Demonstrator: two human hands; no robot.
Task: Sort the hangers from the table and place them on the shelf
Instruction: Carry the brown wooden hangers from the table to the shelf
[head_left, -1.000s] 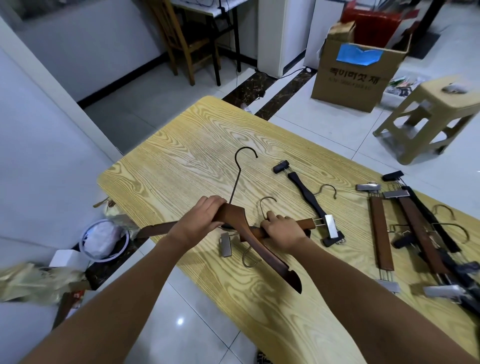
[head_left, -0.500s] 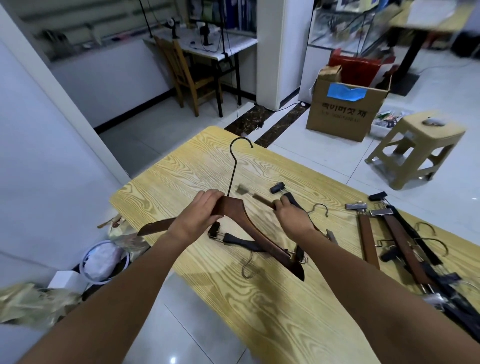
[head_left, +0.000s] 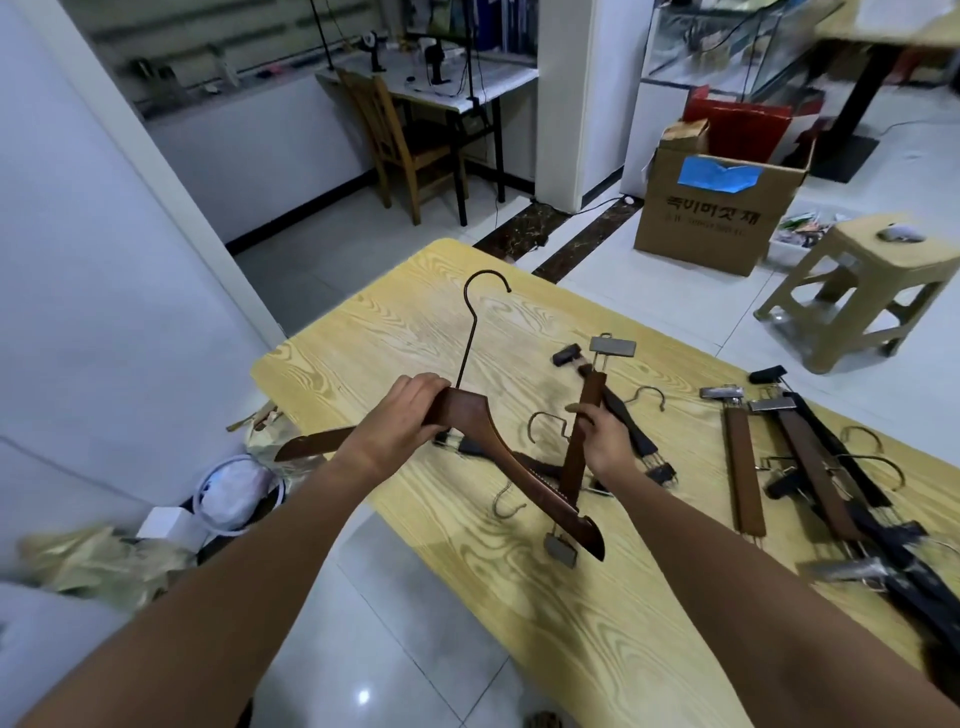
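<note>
My left hand (head_left: 400, 421) grips a brown wooden coat hanger (head_left: 498, 457) at its centre, black hook pointing away from me, above the yellow wooden table (head_left: 395, 332). My right hand (head_left: 605, 441) holds a brown clip hanger (head_left: 584, 421) by its bar, turned nearly upright, with one metal clip at the top and one at the bottom. A black clip hanger (head_left: 623, 421) lies on the table under my right hand. Several more brown and black clip hangers (head_left: 810, 467) lie in a heap at the right. No shelf is in view.
A plastic stool (head_left: 857, 291) and a cardboard box (head_left: 711, 213) stand on the floor beyond the table. A wooden chair (head_left: 400, 140) and a desk are at the back. A bin (head_left: 234, 493) and bags sit by the table's left corner, next to a white wall.
My right hand has lifted the brown clip hanger off the table and turned it from lying crosswise to nearly upright. The coat hanger stays in my left hand. The camera has tilted up.
</note>
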